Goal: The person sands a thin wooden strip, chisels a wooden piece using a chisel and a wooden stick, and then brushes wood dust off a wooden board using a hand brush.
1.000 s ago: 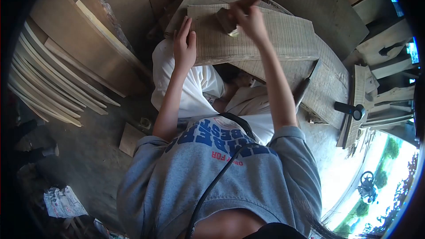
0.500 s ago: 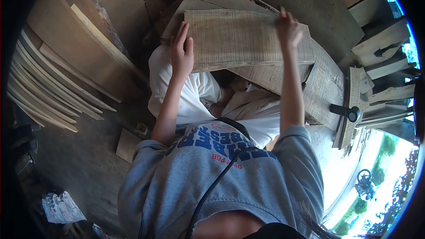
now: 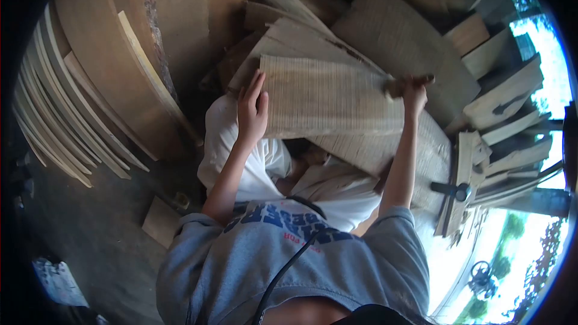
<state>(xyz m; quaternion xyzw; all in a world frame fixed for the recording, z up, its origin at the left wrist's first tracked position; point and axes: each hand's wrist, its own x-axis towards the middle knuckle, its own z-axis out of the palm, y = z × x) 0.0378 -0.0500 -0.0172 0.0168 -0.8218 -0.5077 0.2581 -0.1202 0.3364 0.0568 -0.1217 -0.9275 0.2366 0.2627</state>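
A wide wooden board (image 3: 331, 96) with fine dark grain lines lies across my lap on other boards. My left hand (image 3: 253, 111) rests along its left end, fingers stretched and the thumb apart, touching the edge. At the board's right end my right hand (image 3: 414, 97) is closed around a small brown brush-like tool (image 3: 394, 88). The tool's tan end points left over the board, and its dark handle end sticks out to the right of the fist. Blur hides its exact shape.
Beneath and behind are more boards (image 3: 409, 36) at different angles. Thin curved planks (image 3: 63, 102) lean at the left. A dark clamp-like tool (image 3: 451, 191) sits on wood at the right. Pale wood pieces (image 3: 506, 93) stand near the bright opening. A white printed bag (image 3: 59, 281) lies at lower left.
The view has shifted, so the board sits lower. My right hand has moved to the board's right end, where the brown tool now shows. My left hand stays at the left end.
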